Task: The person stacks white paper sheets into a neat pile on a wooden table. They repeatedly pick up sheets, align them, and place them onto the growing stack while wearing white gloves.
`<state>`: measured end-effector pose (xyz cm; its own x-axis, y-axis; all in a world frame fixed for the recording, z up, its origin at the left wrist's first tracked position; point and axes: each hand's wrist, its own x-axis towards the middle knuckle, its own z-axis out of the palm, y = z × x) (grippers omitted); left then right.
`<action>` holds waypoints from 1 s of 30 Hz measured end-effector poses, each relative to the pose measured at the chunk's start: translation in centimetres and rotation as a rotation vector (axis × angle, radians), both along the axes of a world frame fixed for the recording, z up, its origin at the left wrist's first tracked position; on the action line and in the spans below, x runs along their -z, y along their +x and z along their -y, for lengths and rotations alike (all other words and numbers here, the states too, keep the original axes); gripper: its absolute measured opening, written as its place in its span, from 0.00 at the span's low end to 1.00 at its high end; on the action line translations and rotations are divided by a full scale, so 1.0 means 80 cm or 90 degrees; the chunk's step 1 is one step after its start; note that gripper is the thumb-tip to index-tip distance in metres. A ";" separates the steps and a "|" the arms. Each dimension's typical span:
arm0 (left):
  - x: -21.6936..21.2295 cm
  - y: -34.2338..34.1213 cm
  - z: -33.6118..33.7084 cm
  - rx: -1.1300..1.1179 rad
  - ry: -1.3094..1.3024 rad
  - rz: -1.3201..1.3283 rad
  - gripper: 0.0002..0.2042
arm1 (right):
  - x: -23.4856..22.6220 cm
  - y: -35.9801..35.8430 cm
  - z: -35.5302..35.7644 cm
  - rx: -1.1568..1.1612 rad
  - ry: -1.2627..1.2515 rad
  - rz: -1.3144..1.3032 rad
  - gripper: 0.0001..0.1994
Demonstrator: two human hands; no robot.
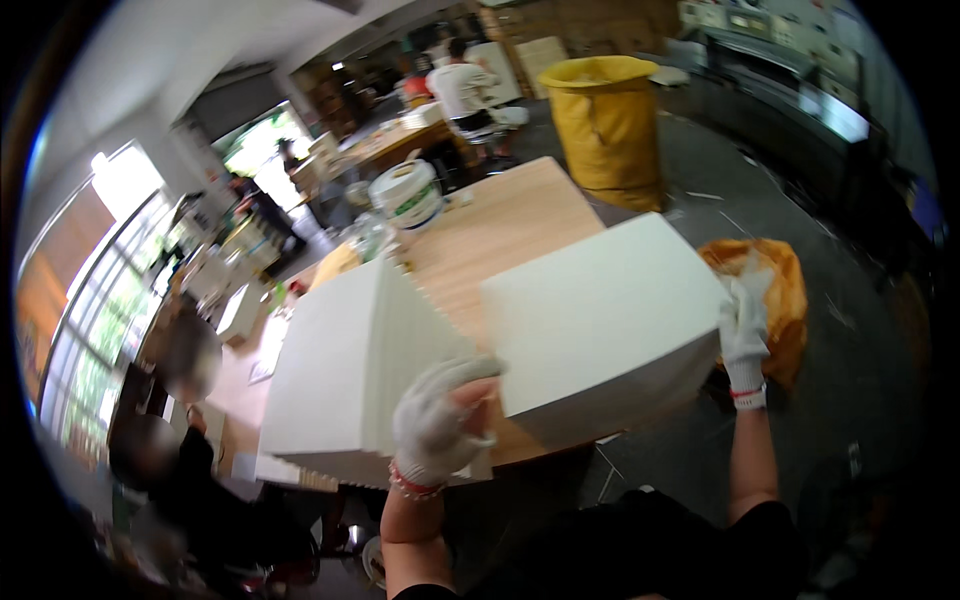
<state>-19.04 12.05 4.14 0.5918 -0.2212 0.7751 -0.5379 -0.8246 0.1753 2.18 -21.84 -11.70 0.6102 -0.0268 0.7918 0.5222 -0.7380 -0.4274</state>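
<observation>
Two white piles stand on a light wooden table (545, 200). The left one is a stack of white sheets (325, 365) with layered edges. The right one is a white block-like stack (600, 310) with a shaded front side. My left hand (445, 415), in a white glove with bare fingertips showing, is curled closed between the piles, beside the right stack's near left corner. Whatever its fingers hold, if anything, is hidden and blurred. My right hand (743, 330), also gloved, has its fingers stretched along the right stack's right corner.
A white tub (408, 195) stands at the table's far left. Beyond are a tall yellow bin (605, 130) and an orange bag (785, 310) at the right. A co-worker in black (200, 480) is close on my left; another in white (462, 88) sits far back.
</observation>
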 end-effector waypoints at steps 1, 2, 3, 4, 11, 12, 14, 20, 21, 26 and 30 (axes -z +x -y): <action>-0.001 0.027 0.025 0.024 0.074 -0.074 0.20 | -0.004 -0.005 0.001 0.043 0.071 -0.113 0.13; -0.007 0.053 0.049 0.085 0.135 -0.138 0.19 | -0.017 -0.007 0.006 0.023 0.067 -0.252 0.13; -0.009 0.080 0.079 0.140 0.113 -0.222 0.19 | -0.021 -0.008 0.011 -0.002 0.043 -0.224 0.15; 0.001 0.105 0.100 0.171 0.097 -0.252 0.16 | -0.030 -0.007 0.015 -0.039 0.011 -0.195 0.15; 0.067 0.227 0.156 0.118 0.208 -0.458 0.07 | -0.101 0.017 -0.002 -0.221 -0.042 -0.011 0.19; 0.071 0.230 0.160 0.122 0.197 -0.424 0.07 | -0.104 0.020 -0.013 -0.257 -0.037 0.050 0.18; 0.079 0.225 0.163 0.129 0.173 -0.357 0.06 | -0.105 0.029 -0.030 -0.278 -0.053 0.115 0.16; 0.081 0.224 0.155 0.234 0.025 -0.406 0.06 | -0.100 0.037 -0.021 -0.262 -0.062 0.051 0.07; 0.083 0.222 0.152 0.234 -0.010 -0.427 0.06 | -0.103 0.033 -0.022 -0.263 -0.056 0.027 0.06; 0.091 0.231 0.140 0.279 -0.118 -0.517 0.06 | -0.087 0.040 -0.014 -0.184 -0.124 0.192 0.13; 0.089 0.229 0.138 0.291 -0.131 -0.519 0.10 | -0.083 0.040 -0.017 -0.169 -0.094 0.180 0.14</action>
